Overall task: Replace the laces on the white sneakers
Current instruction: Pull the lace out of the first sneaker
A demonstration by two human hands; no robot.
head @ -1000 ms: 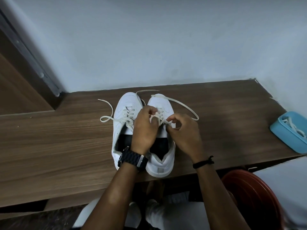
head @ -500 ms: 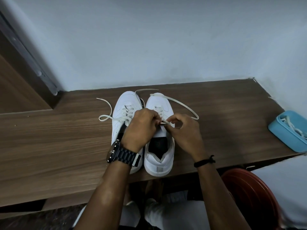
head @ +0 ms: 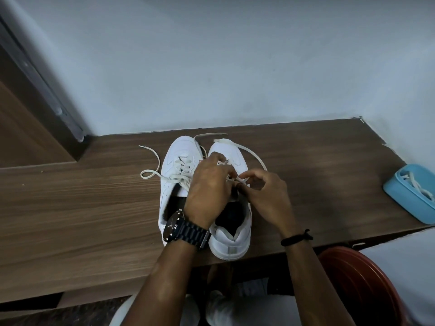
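Left hand (head: 209, 189) shifted right — both pinch lace (head: 237, 178), right hand (head: 266, 196).

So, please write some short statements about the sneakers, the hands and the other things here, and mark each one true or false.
1. Both hands work on the laces of the right-hand sneaker. True: the left hand and the right hand meet over its eyelets.
2. The left wrist wears a black watch. True.
3. The blue container is empty. False: white laces lie in it.
4. The left-hand sneaker has no lace. False: a lace runs through its eyelets and trails onto the wooden shelf.
5. The sneakers stand with their toes toward the person. False: the toes point to the wall.
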